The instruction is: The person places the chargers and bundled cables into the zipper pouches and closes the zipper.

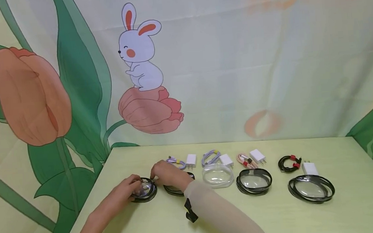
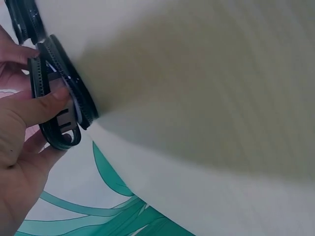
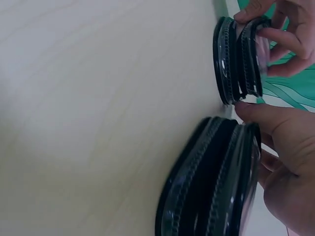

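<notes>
At the left end of the row lies a round clear zip case point(image 1: 150, 194) with black trim. My left hand point(image 1: 124, 192) grips it from the left, thumb on its clear top and fingers beneath the rim in the left wrist view. A pale block with dark slots point(image 2: 64, 118) shows through that top. From the right, my right hand point(image 1: 170, 174) pinches at the case's zip edge; the right wrist view puts the thumb point(image 3: 251, 110) at the case's near end. A second black-trimmed case point(image 1: 172, 191) sits under the right wrist, partly hidden.
To the right stand a clear-trimmed case point(image 1: 218, 181) and two black-trimmed cases, one mid-row point(image 1: 255, 189) and one farther right point(image 1: 311, 198). Behind them lie purple cables point(image 1: 211, 158), a pink cable point(image 1: 246, 161), a black cable point(image 1: 285, 165) and several white chargers point(image 1: 257, 156). A printed curtain hangs behind.
</notes>
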`<state>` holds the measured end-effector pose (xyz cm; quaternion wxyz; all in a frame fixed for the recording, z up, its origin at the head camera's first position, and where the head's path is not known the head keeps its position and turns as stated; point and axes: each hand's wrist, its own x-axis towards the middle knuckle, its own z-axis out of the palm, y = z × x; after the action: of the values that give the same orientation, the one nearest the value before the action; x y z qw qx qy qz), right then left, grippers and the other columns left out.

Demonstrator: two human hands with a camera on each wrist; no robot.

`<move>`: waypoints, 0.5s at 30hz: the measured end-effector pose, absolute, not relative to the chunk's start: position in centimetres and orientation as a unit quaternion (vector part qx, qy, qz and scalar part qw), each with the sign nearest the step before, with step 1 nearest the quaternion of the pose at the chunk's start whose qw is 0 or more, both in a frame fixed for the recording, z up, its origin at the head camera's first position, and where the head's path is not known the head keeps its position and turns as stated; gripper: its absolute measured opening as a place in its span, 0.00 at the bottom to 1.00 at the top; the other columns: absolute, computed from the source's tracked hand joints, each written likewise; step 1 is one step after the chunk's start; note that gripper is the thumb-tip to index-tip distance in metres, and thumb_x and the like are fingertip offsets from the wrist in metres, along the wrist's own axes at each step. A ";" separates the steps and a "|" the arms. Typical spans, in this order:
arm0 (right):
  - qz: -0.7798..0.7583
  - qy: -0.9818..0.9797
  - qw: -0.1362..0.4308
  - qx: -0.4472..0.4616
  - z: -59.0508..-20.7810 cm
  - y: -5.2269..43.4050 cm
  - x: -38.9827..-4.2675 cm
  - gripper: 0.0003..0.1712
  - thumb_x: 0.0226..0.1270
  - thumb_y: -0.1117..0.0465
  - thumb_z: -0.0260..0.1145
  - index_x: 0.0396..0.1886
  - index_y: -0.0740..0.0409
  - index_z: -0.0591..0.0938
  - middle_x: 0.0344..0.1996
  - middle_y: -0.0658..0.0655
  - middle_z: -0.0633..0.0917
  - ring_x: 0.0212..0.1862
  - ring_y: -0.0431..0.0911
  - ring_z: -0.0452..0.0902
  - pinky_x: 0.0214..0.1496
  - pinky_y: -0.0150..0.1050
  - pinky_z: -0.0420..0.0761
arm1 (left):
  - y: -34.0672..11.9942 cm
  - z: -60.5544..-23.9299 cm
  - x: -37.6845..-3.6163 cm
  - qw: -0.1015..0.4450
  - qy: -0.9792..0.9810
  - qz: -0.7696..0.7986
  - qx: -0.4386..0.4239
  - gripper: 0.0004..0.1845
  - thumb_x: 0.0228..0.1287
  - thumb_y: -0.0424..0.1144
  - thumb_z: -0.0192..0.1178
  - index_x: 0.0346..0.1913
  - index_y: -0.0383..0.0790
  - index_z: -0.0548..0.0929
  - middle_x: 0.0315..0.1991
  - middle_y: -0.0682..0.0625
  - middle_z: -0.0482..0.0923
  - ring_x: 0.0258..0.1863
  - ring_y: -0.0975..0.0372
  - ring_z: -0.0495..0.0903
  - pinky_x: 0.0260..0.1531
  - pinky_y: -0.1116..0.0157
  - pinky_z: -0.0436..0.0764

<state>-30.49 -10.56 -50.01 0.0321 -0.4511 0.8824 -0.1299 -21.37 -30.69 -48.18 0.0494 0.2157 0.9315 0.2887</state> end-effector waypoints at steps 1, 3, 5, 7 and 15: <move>-0.129 0.882 0.025 -0.452 -50.0 -10.6 -30.6 0.09 0.68 0.61 0.72 0.46 0.53 0.91 0.44 0.47 0.90 0.51 0.41 0.83 0.60 0.30 0.76 | -30.8 -48.3 -21.4 0.021 0.934 0.252 0.253 0.16 0.61 0.18 0.61 0.47 0.38 0.79 0.53 0.43 0.77 0.50 0.55 0.78 0.43 0.58 0.82; -0.130 0.883 0.014 -0.450 -50.0 -10.7 -30.7 0.08 0.66 0.62 0.73 0.43 0.53 0.92 0.41 0.46 0.90 0.49 0.41 0.83 0.57 0.30 0.77 | -30.8 -48.6 -21.5 -0.058 0.929 0.169 0.323 0.23 0.48 0.12 0.67 0.42 0.40 0.79 0.54 0.43 0.77 0.50 0.55 0.79 0.43 0.58 0.82; -0.129 0.885 0.004 -0.447 -50.0 -10.8 -30.9 0.06 0.65 0.63 0.73 0.41 0.53 0.92 0.39 0.46 0.90 0.46 0.40 0.84 0.54 0.30 0.78 | -30.7 -48.7 -21.5 -0.091 0.927 0.143 0.333 0.25 0.45 0.12 0.70 0.40 0.42 0.77 0.53 0.44 0.77 0.49 0.56 0.79 0.43 0.59 0.82; -0.115 0.887 -0.010 -0.447 -50.0 -10.9 -31.0 0.05 0.65 0.62 0.72 0.39 0.52 0.93 0.37 0.45 0.90 0.44 0.40 0.83 0.52 0.30 0.78 | -30.6 -48.8 -21.4 -0.104 0.930 0.132 0.327 0.25 0.46 0.13 0.70 0.43 0.41 0.78 0.53 0.44 0.77 0.49 0.55 0.80 0.43 0.58 0.83; -0.007 0.884 -0.038 -0.465 -51.3 -10.6 -31.2 0.11 0.75 0.53 0.63 0.45 0.46 0.90 0.49 0.45 0.87 0.58 0.39 0.79 0.71 0.36 0.66 | -30.2 -48.9 -20.0 -0.071 0.953 0.068 0.287 0.35 0.50 0.08 0.61 0.63 0.34 0.77 0.64 0.37 0.76 0.63 0.42 0.76 0.42 0.51 0.86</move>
<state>-31.17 -10.59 -51.30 -0.0378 -0.4652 0.8844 -0.0067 -20.04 -30.18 -48.91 -0.0708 0.2872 0.9528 0.0677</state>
